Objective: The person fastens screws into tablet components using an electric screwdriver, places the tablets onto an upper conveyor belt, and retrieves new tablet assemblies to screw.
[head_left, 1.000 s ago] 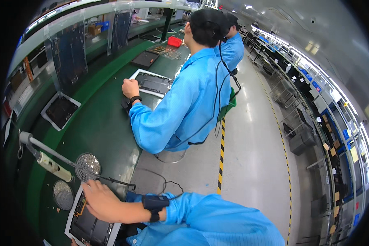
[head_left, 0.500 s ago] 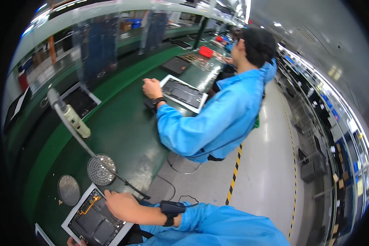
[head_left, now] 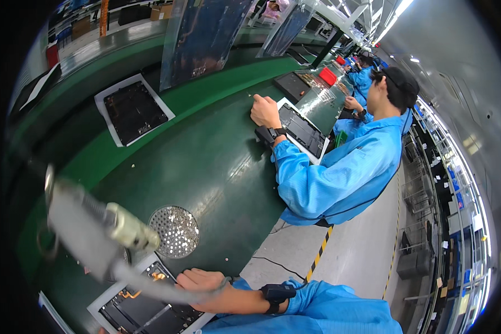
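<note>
An opened tablet [head_left: 156,317] with a pale frame, dark inside parts and an orange ribbon cable lies at the near end of the green bench. My right hand [head_left: 206,284] rests at its right edge, fingers curled in against the frame; a grey cord crosses in front of the hand. Of my left hand [head_left: 102,330] only a sliver shows by the tablet's lower left side, so its fingers are hidden. Above the tablet hangs a cream-coloured power screwdriver [head_left: 132,228] beside a blurred grey arm [head_left: 80,228], which hides part of the tablet.
A round perforated dish [head_left: 175,231] of small shiny pieces stands behind the tablet. Another opened tablet [head_left: 133,110] lies at the left back. A co-worker in blue [head_left: 348,161] sits to the right with a tablet [head_left: 302,129]; plastic sheets [head_left: 203,39] hang above the bench.
My view has shifted, so the bench and co-worker sit farther right or lower. The screwdriver and grey arm look larger and cover more of the tablet. My right hand stays at the tablet's edge.
</note>
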The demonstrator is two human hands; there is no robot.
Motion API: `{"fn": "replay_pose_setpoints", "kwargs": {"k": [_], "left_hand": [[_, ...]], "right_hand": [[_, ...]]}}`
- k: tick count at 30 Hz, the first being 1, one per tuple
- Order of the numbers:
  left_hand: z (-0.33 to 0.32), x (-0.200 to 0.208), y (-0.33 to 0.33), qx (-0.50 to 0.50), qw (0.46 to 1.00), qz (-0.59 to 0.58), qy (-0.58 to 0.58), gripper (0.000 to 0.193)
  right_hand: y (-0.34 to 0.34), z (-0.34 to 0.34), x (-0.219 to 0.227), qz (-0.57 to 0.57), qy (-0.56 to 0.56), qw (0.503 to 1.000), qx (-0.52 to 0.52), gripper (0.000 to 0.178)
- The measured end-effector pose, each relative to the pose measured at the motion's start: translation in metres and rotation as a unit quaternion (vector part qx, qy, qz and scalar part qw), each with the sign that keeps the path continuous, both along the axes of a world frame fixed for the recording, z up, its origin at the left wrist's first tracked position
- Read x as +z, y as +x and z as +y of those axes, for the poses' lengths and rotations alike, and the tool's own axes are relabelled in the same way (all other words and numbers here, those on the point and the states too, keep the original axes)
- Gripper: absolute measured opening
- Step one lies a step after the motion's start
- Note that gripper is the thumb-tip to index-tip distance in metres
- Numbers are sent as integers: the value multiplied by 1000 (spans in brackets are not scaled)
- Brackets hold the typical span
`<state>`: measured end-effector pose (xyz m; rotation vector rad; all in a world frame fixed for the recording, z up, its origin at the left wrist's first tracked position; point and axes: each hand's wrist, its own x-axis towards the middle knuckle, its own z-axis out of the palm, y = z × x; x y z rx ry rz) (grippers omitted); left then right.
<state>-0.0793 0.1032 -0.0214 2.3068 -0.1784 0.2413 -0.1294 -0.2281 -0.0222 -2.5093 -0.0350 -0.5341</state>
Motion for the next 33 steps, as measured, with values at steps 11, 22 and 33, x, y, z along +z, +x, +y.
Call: {"fn": "replay_pose_setpoints", "kwargs": {"k": [11, 22, 33], "left_hand": [[-4, -18, 3, 15, 998, 8, -64, 46], [-10, -22, 5, 15, 1000, -26, -9, 50], [-19, -10, 0, 35, 999, -27, 17, 48]], "right_hand": [[-5, 1, -15, 56, 46, 997, -27, 19], [-9, -6, -11, 20, 79, 996, -44, 21], [-6, -9, -8, -30, 46, 997, -57, 18]]}}
